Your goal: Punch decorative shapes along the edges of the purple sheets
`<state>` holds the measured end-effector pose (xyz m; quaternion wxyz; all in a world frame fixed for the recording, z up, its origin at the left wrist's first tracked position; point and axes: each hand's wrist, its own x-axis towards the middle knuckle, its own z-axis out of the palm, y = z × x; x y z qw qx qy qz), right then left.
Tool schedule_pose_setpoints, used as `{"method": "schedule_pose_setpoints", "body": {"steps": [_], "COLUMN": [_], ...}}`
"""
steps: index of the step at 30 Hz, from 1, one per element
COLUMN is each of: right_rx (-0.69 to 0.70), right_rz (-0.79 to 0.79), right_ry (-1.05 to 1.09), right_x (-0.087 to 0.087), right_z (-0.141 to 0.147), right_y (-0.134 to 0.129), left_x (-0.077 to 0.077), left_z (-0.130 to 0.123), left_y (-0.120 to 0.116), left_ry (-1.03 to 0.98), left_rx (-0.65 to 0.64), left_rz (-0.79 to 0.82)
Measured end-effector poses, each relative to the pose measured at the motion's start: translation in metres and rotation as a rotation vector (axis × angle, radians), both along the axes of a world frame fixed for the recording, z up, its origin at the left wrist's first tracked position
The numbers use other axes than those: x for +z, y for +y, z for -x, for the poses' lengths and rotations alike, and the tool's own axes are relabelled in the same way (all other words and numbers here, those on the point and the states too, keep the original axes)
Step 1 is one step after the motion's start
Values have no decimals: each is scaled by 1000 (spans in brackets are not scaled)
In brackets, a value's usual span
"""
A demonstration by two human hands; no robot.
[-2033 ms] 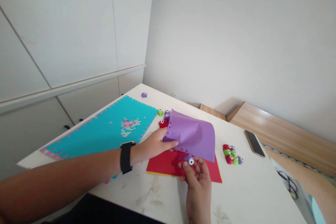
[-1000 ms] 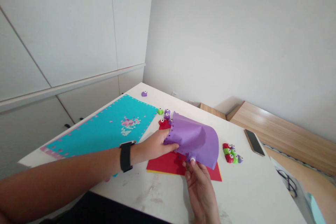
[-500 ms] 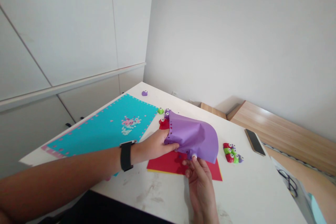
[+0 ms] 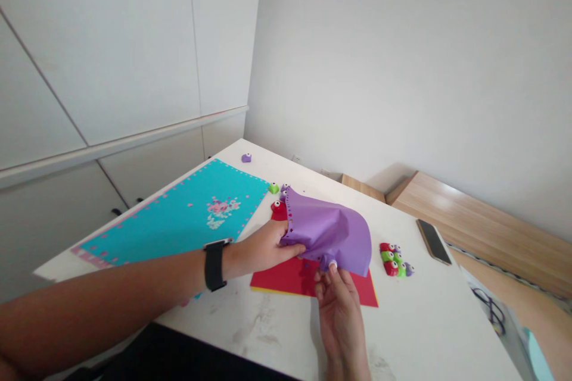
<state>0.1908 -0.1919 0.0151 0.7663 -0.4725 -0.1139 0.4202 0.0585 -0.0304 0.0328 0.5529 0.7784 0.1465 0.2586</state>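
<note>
A purple paper sheet (image 4: 330, 223), curved and bent, has a row of small punched holes along its left edge. My left hand (image 4: 266, 245) grips its lower left corner, thumb on top and fingers partly hidden beneath. My right hand (image 4: 342, 300) is closed on a small purple punch (image 4: 326, 262) at the sheet's near edge, the thumb on its white top. Under the purple sheet lie a red sheet (image 4: 366, 292) and a yellow one, whose edge shows. Beyond my left hand sit a red punch (image 4: 278, 211), a green punch (image 4: 273, 188) and purple ones.
A blue sheet (image 4: 179, 214) with punched edges and a pile of paper bits (image 4: 221, 208) lies left on the white table (image 4: 420, 321). Several punches (image 4: 395, 262) are grouped at right, near a phone (image 4: 433, 241). One purple punch (image 4: 246, 158) stands at the far corner.
My right hand has shifted very slightly at the purple sheet's near edge, its thumb still on the punch. The sheet has moved a little; my left hand keeps its grip.
</note>
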Motion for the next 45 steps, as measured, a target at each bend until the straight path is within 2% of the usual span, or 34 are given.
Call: {"method": "schedule_pose_setpoints", "body": {"steps": [4, 9, 18, 23, 33, 38, 45], "right_rx": [-6, -15, -21, -68, -50, 37, 155], "right_rz": [28, 35, 16, 44, 35, -18, -38], "right_ry": [-30, -14, 37, -35, -30, 63, 85], "right_x": [1, 2, -5, -10, -8, -3, 9], "right_z": [0, 0, -1, -3, -4, -3, 2], "right_y": [1, 2, 3, 4, 4, 3, -4], "left_x": [0, 7, 6, 7, 8, 9, -4], "left_z": [1, 3, 4, 4, 5, 2, -3], "left_y": [0, -1, -2, -2, -4, -3, 2], "left_ry": [43, 63, 117, 98, 98, 84, -54], "left_rx": [-2, 9, 20, 16, 12, -1, -13], "left_rz": [-27, -133, -161, -202, -213, -148, 195]}}
